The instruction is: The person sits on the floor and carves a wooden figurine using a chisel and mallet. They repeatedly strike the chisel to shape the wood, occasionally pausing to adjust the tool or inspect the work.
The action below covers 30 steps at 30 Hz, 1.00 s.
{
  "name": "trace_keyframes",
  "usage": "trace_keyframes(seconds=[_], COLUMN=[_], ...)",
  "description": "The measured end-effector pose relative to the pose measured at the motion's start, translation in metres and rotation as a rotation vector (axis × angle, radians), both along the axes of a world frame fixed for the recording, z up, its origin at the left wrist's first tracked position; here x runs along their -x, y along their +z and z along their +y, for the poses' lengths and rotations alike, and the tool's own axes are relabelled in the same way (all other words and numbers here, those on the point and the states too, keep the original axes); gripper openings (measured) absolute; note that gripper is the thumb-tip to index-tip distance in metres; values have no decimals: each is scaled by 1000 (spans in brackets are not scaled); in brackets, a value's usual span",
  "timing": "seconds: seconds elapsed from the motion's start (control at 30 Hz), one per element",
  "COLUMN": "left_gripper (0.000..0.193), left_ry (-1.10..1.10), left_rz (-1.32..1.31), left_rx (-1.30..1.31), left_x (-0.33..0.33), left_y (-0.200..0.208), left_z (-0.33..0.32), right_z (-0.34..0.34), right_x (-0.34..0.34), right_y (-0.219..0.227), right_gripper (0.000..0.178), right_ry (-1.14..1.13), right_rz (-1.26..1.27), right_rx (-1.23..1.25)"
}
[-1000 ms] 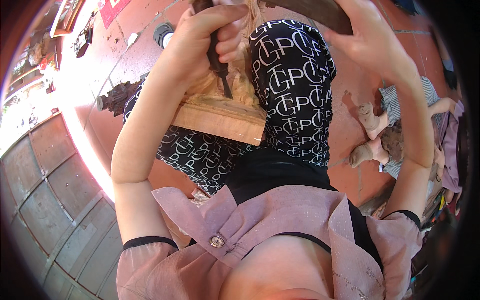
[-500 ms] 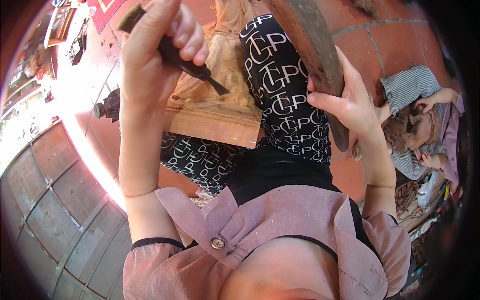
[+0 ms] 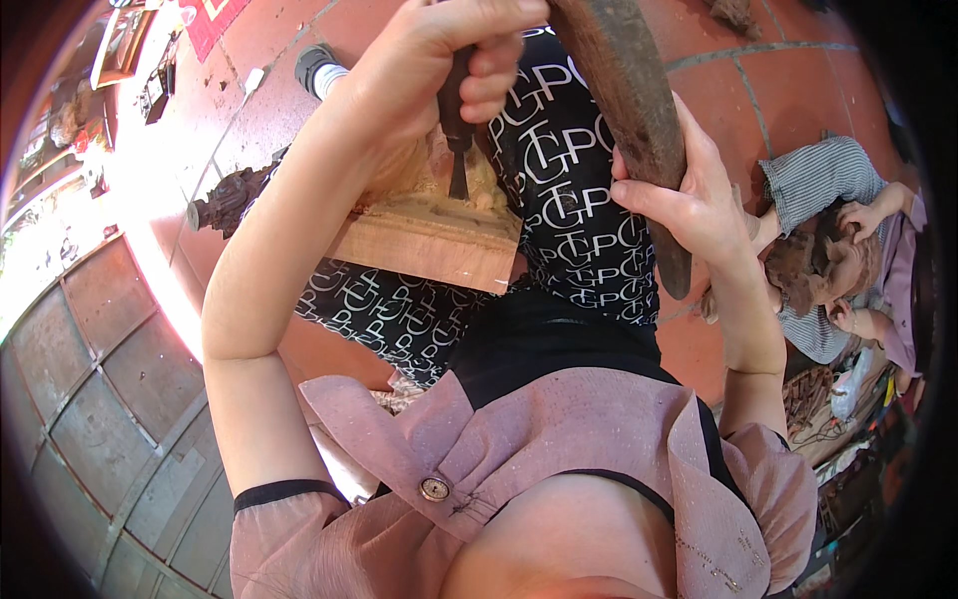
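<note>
My left hand (image 3: 439,75) is wrapped around the dark handle of a chisel (image 3: 458,165). The blade points down, its end at the carved yellowish part of a wood carving (image 3: 394,190), close above the flat edge of its block base (image 3: 424,250). That base rests between my legs, and my left hand and forearm hide much of the carving. In my right hand (image 3: 694,205) is a long, worn wooden mallet (image 3: 634,105), gripped toward its narrow near end. Its far end runs out of the picture, near my left thumb; whether they touch I cannot tell.
At the right sits another person, whose hands (image 3: 860,218) are on a brown piece of carved wood (image 3: 813,255). A dark carved piece (image 3: 235,200) lies on the tiles left of my arm, near a grey-and-white cylinder (image 3: 321,72). Grey panels (image 3: 110,369) spread at lower left.
My left hand has moved right, turning the chisel from a slant to nearly upright, with its blade now nearer the base's edge. My left elbow has swung outward. The mallet has hardly moved.
</note>
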<state>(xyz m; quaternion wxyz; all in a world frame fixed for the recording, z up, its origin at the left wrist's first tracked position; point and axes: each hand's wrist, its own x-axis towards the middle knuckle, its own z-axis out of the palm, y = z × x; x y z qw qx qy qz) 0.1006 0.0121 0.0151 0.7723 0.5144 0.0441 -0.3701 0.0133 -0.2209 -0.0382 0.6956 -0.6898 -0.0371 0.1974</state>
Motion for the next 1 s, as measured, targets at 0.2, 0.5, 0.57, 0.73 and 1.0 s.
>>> trace_keyframes(seconds=[0.2,0.5,0.57,0.73,1.0], left_gripper=[37,43,42,37,43], left_ry=[-275,296,281,360,765], left_rz=[29,-188,-317,-375,-575], left_rx=[647,1,-123,-53,31], left_x=[-26,10,14,27,83], left_y=[-17,-12,-8,-6,-8], left_z=[44,32,22,31,34], right_z=[3,2,3,5,2], right_x=[3,3,4,5,5], right_y=[-3,-2,-4,-5,-10], right_gripper=[71,72,72,61,71], right_ry=[-7,-12,-28,-33,-30], right_rz=[-37,-46,-48,-49,-31], right_rx=[-13,27,10,-17,-30])
